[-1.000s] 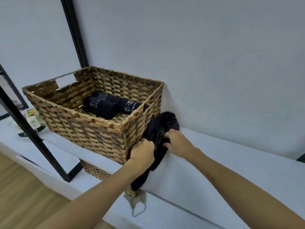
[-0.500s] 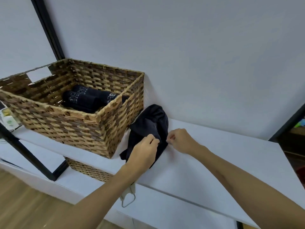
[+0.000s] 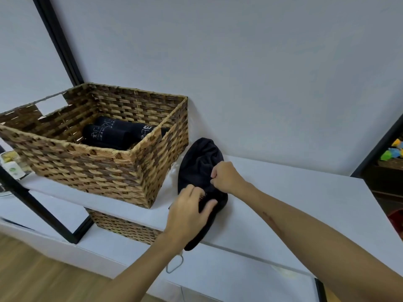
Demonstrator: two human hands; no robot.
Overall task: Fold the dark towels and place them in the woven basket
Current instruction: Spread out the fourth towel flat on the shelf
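The dark towel (image 3: 199,164) lies bunched on the white surface (image 3: 294,203), just beside the right wall of the woven basket (image 3: 91,168), with its lower end hanging over the front edge. A second ago it was draped against the basket's side and trailing further down; it has since been drawn up and away onto the surface, so it now sits apart from the wicker. The right hand (image 3: 226,176) has its fingers curled and pinching a fold near the towel's middle. The left hand (image 3: 188,212) lies over the lower part, fingers loosely bent and thumb against the cloth; a firm grip cannot be confirmed. Judgement: the towel is being positioned for spreading and folding; no fold is formed yet. Two rolled dark towels (image 3: 115,136) with pale lettering already lie inside the basket, so the task is partly done. The surface is the top of a white unit; a second woven basket (image 3: 124,227) sits in the shelf below. Behind is a plain pale wall; a black frame (image 3: 32,205) crosses at left, wooden floor shows below, and coloured objects (image 3: 392,150) appear at far right.
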